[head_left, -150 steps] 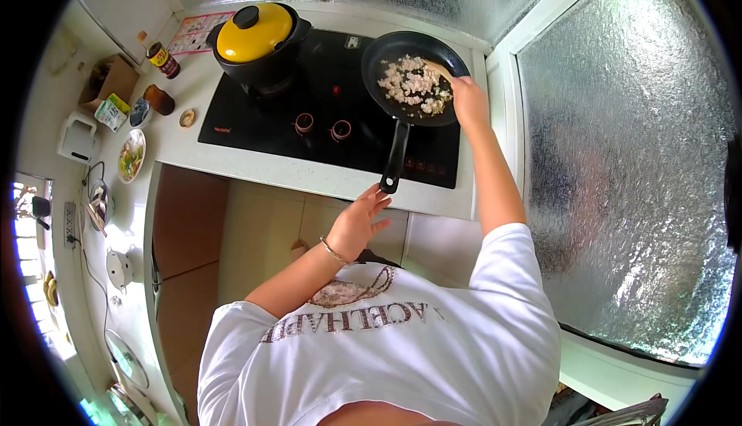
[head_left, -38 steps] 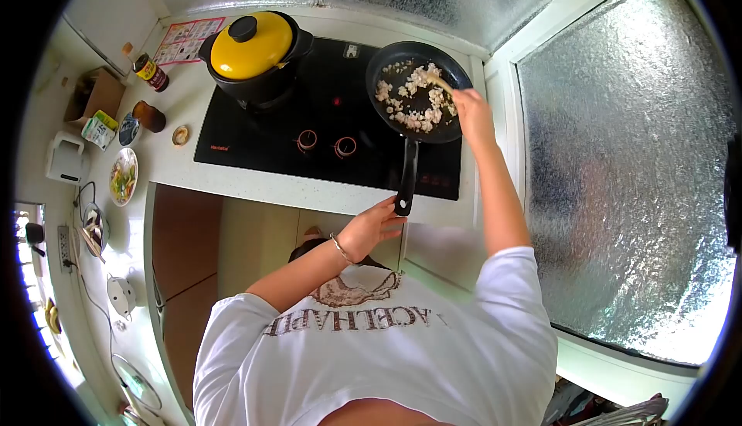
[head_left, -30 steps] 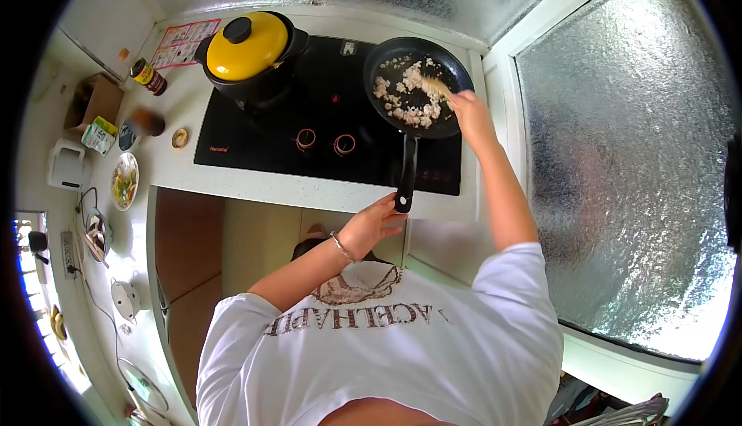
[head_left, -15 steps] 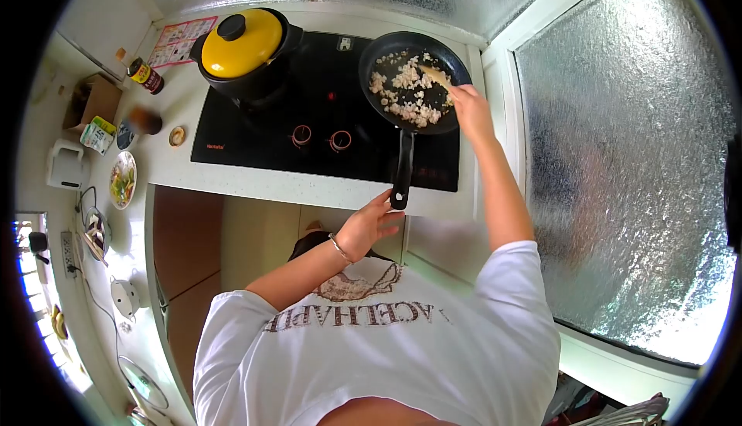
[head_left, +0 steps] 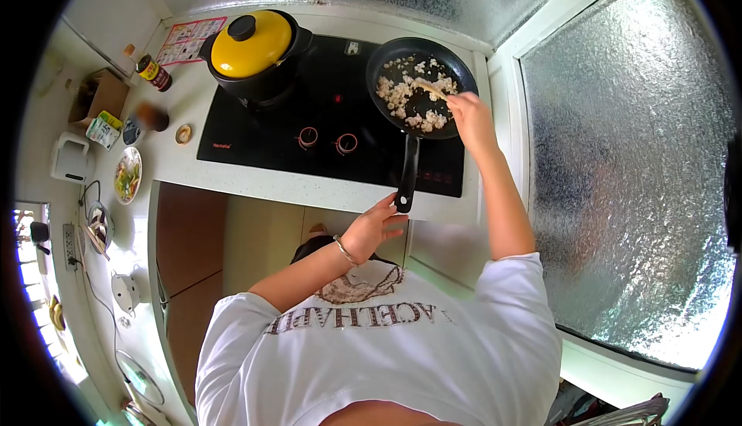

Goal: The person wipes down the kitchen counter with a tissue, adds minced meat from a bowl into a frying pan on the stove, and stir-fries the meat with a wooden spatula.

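My right hand point(head_left: 471, 115) is closed around a wooden spatula point(head_left: 430, 88), whose tip lies among the food in the black frying pan point(head_left: 378, 109). Pale crumbled pieces that look like minced meat point(head_left: 396, 95) are scattered over the pan's base. The pan's black handle point(head_left: 410, 165) points toward me, past the cooktop's front edge. At the handle's end is my left hand point(head_left: 376, 229), fingers spread and stretched out; the fingertips appear to touch the handle without wrapping round it. A bracelet sits on that wrist.
A black pot with a yellow lid point(head_left: 259, 43) stands at the left of the black cooktop point(head_left: 267, 128). On the left counter are a sauce bottle point(head_left: 154, 74), a blurred dark jar point(head_left: 152, 117), a small lid point(head_left: 183, 134) and a plate of chopped food point(head_left: 128, 175). A frosted glass panel point(head_left: 618, 155) rises at right.
My right hand has swept the spatula slightly left and down in the pan, shifting the crumbled pieces. My left hand stays at the handle's end. The whole view has shifted a little.
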### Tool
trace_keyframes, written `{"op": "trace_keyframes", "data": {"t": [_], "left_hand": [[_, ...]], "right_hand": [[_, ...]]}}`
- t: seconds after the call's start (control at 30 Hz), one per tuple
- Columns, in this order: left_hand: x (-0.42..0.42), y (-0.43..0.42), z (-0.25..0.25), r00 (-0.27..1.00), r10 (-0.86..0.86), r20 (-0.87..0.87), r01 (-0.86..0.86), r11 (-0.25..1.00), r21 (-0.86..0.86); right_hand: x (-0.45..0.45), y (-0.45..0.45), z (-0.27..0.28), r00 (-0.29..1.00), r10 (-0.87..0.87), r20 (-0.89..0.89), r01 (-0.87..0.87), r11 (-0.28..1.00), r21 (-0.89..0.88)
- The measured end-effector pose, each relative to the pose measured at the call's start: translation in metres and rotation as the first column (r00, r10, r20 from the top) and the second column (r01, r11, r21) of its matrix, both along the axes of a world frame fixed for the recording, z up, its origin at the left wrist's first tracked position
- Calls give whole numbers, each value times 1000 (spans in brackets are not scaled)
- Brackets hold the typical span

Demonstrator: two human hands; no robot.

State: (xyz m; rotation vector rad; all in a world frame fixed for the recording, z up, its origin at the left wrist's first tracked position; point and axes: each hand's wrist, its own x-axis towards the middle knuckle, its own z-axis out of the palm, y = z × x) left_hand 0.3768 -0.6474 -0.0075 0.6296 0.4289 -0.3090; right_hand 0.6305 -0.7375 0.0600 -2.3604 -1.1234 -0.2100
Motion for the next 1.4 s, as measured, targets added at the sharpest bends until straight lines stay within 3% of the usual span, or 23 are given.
{"op": "trace_keyframes", "data": {"t": [0.07,0.17,0.43,0.5,0.6,0.7,0.83,0.9,0.97,1.07,1.2,1.3,1.4], "left_hand": [[-1,-1,-2,1000,2,3,-2,1000,13],[0,-2,1,1000,14,-11,-14,1000,5],[-1,-1,-2,1000,16,22,-16,1000,1],[-2,-1,0,1000,10,13,-10,1000,10],[-2,0,1,1000,-1,1,1,1000,24],[-2,1,2,1000,5,22,-5,1000,-2],[-6,-2,1,999,18,34,-18,1000,-13],[-5,1,1,998,30,50,-29,999,-25],[-5,0,1,999,34,36,-32,998,-55],[-3,-1,9,1000,17,16,-16,1000,-17],[-3,-3,4,999,21,33,-21,1000,-23],[-4,-1,5,999,27,23,-27,999,-23],[-5,-5,4,999,33,29,-33,999,-26]], "right_hand": [[-3,11,-3,1000,20,19,-22,998,59],[-3,18,-25,977,210,-24,-210,978,24],[-46,-20,-4,973,227,-39,-228,974,-8],[-41,-7,-21,976,218,23,-215,973,-84],[-8,3,-25,999,32,-30,-33,999,-38],[24,-11,-21,998,-61,-4,61,987,150],[39,-26,-24,998,-66,22,64,995,73],[16,-38,-15,1000,-4,10,4,998,-63],[-11,-43,5,999,19,-37,-20,999,-32],[-19,-44,1,998,63,-29,-67,985,-160],[11,-46,-2,998,-51,-26,51,998,26],[-17,-57,35,991,-9,-130,2,998,-57],[-18,-55,14,992,33,-118,-47,992,-120]]}}
